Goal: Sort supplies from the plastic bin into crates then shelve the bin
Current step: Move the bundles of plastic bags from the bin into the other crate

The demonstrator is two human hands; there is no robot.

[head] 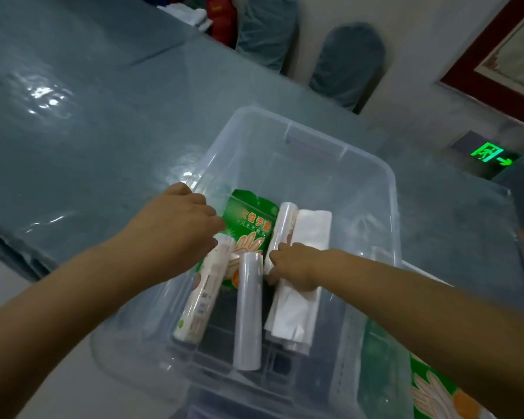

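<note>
A clear plastic bin point(372, 189) stands on the table in front of me. Inside lie a green glove packet point(248, 219), a labelled roll point(201, 300) on the left, a plain white roll point(248, 313) in the middle, a clear-wrapped roll point(280, 228) and a folded stack of white bags point(300, 313) on the right. My left hand point(182, 225) reaches into the bin, its fingers at the top end of the labelled roll; the fingertips are hidden. My right hand point(291, 264) curls around the clear-wrapped roll and rests on the white bags.
The table point(88, 131) wears a grey-blue cloth under clear plastic film. Covered chairs point(345, 62) stand beyond its far edge. Another green glove packet point(436, 391) lies outside the bin at the lower right. A green exit sign point(490, 155) glows on the right.
</note>
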